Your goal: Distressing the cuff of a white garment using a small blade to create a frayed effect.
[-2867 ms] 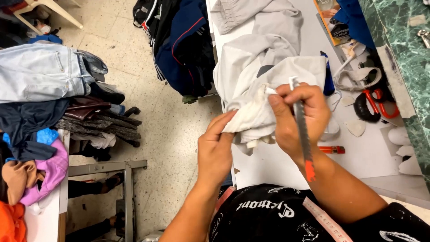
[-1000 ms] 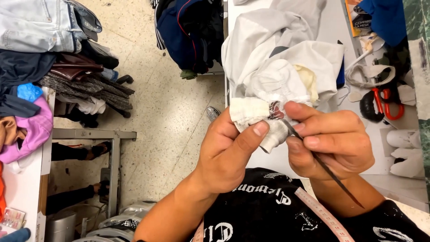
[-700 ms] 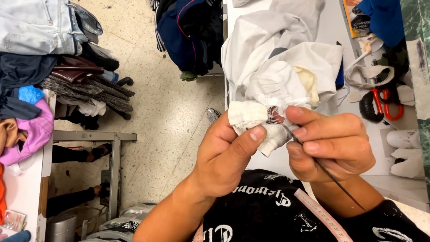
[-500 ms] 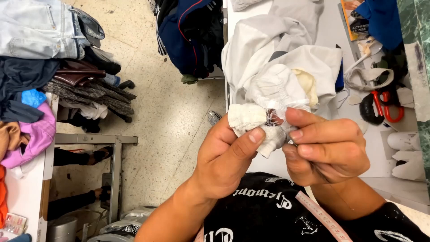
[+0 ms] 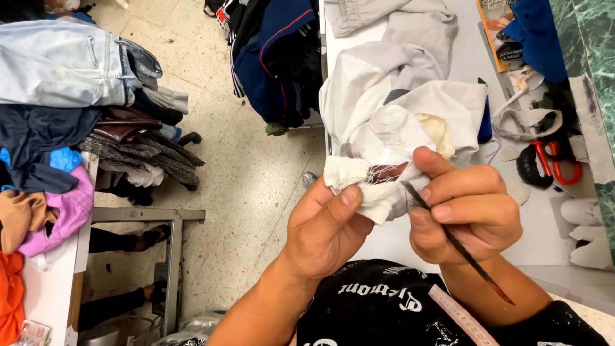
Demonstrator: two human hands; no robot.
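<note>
**Picking at a seam in the white cloth**

Right now the white cloth [image 5: 378,192] sits bunched between both hands at the centre of the view, just off the near edge of the table [image 5: 544,237]. A patch of frayed threads over a dark strip shows at its top fold. The step in hand looks like unpicking stitches; the next move, I judge, calls for a steady point slid under one thread without catching the fabric.

The left hand [image 5: 323,234] is closed on the cloth, thumb pressed onto the fold from seven o'clock. The right hand [image 5: 464,208], at four o'clock of the fold, is pinched shut around a thin dark tool [image 5: 458,247] with a red tail end, its tip touching the frayed patch.

Outward, the cloth trails up into a grey-white garment [image 5: 397,83] at twelve o'clock. Red-handled scissors [image 5: 560,163] lie at three o'clock, and stacked clothes [image 5: 70,96] lie at ten o'clock across the floor.
</note>
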